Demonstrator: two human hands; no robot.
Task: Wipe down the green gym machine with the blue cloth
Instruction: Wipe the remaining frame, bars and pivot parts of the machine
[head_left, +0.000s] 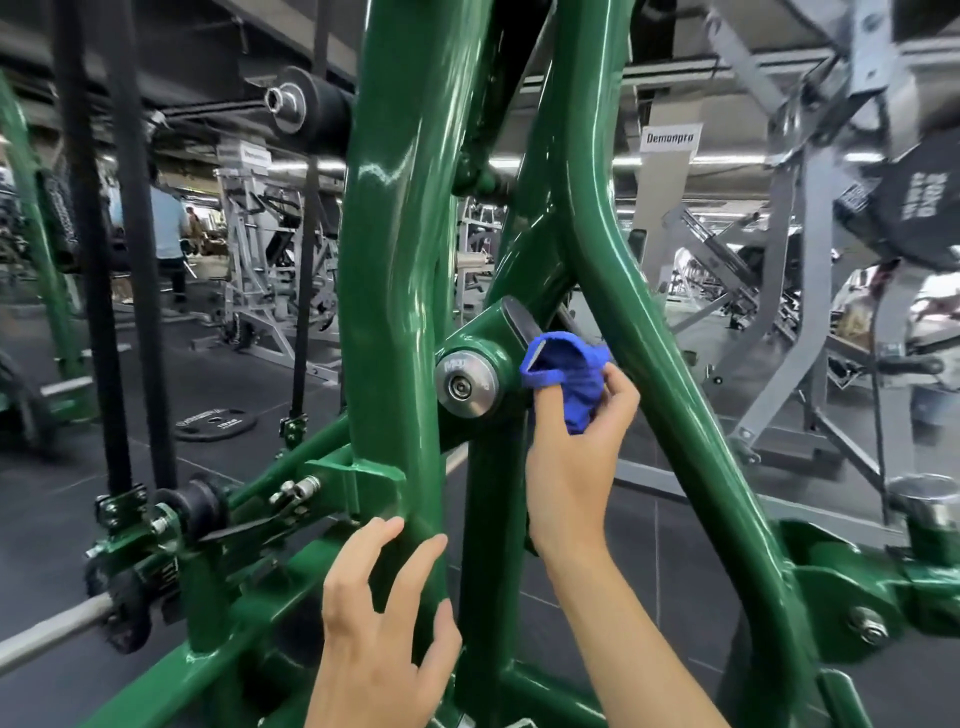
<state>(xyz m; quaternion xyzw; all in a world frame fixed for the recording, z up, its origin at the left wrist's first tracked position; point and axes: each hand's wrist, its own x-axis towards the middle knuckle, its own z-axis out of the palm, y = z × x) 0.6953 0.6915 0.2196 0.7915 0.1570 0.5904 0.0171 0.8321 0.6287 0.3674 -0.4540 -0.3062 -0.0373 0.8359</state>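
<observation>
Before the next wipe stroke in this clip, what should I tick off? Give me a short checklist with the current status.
1. Right hand grips the blue cloth: ok.
2. Cloth touches the green machine beside the silver pivot cap: ok.
3. Left hand holds the machine lower down: ok.
4. Cloth-covered finger clear of the pivot gap: cannot tell.
5. Cloth clean enough: cannot tell.

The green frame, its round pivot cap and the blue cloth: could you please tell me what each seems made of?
Frame: likely steel tube in glossy green paint; ceiling lights mirror in it.
Cap: bare metal, brushed silver sheen, a bolt at its centre.
Cloth: soft fabric, perhaps microfibre; it bunches and folds in the right hand.
</observation>
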